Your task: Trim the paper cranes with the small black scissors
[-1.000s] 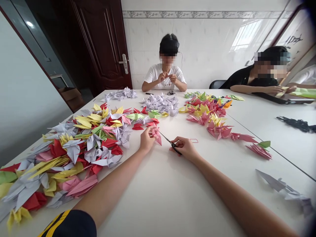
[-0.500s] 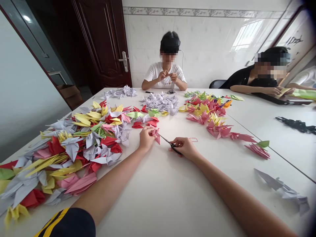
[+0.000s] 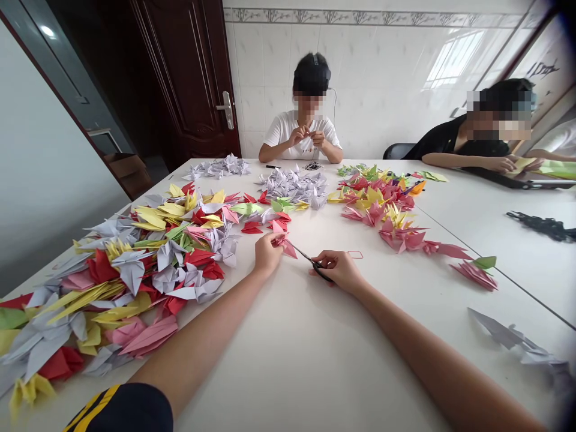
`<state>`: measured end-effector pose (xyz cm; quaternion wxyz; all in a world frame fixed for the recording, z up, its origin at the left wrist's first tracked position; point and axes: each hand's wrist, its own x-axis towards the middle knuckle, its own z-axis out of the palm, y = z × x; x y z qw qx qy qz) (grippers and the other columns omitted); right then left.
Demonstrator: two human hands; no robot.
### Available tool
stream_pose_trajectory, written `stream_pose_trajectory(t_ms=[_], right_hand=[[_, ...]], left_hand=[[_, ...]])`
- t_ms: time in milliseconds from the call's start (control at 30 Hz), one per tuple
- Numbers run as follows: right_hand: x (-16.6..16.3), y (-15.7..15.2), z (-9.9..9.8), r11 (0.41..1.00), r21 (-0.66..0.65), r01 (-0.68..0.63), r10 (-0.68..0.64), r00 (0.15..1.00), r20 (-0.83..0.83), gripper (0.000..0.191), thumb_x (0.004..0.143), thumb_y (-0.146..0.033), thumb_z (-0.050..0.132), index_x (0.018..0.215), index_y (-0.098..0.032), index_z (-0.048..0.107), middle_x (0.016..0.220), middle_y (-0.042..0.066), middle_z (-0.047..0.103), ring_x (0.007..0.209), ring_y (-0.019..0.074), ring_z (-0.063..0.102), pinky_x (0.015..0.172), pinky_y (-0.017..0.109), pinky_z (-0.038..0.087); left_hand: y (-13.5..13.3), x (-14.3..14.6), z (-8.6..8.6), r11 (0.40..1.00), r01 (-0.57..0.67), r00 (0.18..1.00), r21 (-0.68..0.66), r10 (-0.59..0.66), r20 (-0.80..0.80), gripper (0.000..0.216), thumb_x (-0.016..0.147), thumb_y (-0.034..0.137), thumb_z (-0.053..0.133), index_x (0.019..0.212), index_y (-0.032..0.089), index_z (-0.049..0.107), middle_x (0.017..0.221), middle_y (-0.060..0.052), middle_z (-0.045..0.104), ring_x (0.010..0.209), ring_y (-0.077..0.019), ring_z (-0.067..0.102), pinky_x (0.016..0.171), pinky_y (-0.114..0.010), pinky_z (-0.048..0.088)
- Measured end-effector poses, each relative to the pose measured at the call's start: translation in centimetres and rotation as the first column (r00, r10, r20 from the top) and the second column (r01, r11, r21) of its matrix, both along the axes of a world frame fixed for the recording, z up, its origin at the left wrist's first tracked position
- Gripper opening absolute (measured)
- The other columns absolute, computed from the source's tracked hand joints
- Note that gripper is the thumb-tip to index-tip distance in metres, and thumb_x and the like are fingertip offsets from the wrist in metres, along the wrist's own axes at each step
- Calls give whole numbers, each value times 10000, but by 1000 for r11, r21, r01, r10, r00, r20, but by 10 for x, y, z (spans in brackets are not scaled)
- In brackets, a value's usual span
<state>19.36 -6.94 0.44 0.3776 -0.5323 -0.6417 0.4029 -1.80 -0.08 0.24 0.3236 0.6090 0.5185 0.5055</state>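
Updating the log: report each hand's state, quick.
Left hand: closed, holding a pink folded paper.
Right hand: closed, holding black-handled scissors.

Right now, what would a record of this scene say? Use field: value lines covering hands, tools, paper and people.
Left hand: pinching a pink folded paper piece
Right hand: holding black-handled scissors, tips toward the pink piece; contact unclear
Left side: mixed-colour pile of folded paper
Beyond hands: pale grey pile
Right side: colourful pile; black bundle farther right
Surface: white table
Co-workers: person in white shirt opposite; person in black top at right; white sleeve at right edge
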Motion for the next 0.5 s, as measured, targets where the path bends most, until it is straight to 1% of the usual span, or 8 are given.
stream_pose_trajectory(t_ms=[100, 167, 233, 400, 500], right_hand=[[0, -1, 1, 1000, -10, -5, 5, 1000, -4, 267, 718, -397, 764, 880, -187, 729, 609, -7, 669, 383, 107, 511, 409, 235, 343], [-1, -1, 2, 1000, -12, 0, 0, 1000, -13, 268, 706, -387, 773, 874, -183, 726, 599, -12, 654, 389, 108, 514, 404, 232, 344], [-1, -1, 1, 1000, -17, 1, -1, 1000, -17, 268, 700, -383, 777, 870, -183, 725, 594, -14, 648, 391, 110, 513, 401, 233, 344], [-1, 0, -1, 1000, -14, -19, 19, 999, -30, 266, 709, -383, 777, 881, -185, 729, 597, -11, 655, 393, 107, 505, 399, 231, 341], [-1, 0, -2, 1000, -17, -23, 23, 999, -41, 286, 704, -398, 785, 883, -183, 729, 590, -18, 637, 396, 103, 496, 391, 227, 345]], left_hand=[[1, 0, 0, 998, -6, 998, 58, 3, 63, 322, 695, 10, 644, 957, 159, 758, 1009, -72, 735, 896, -173, 681, 851, -300, 562], [2, 0, -1, 996, -2, 996, 86, -6, 89, 286, 721, 6, 617, 924, 156, 751, 1013, -78, 720, 907, -173, 681, 831, -294, 570], [2, 0, -1, 994, 9, 994, 106, -21, 106, 295, 737, -5, 583, 923, 159, 742, 1031, -80, 706, 930, -175, 680, 815, -287, 574], [1, 1, -1, 987, 7, 996, 161, -20, 83, 312, 723, -2, 605, 968, 155, 716, 1055, -93, 681, 951, -189, 656, 735, -262, 575], [1, 1, -1, 989, -12, 998, 150, 1, 69, 318, 707, 3, 623, 975, 157, 702, 1056, -96, 682, 990, -207, 642, 728, -263, 573]])
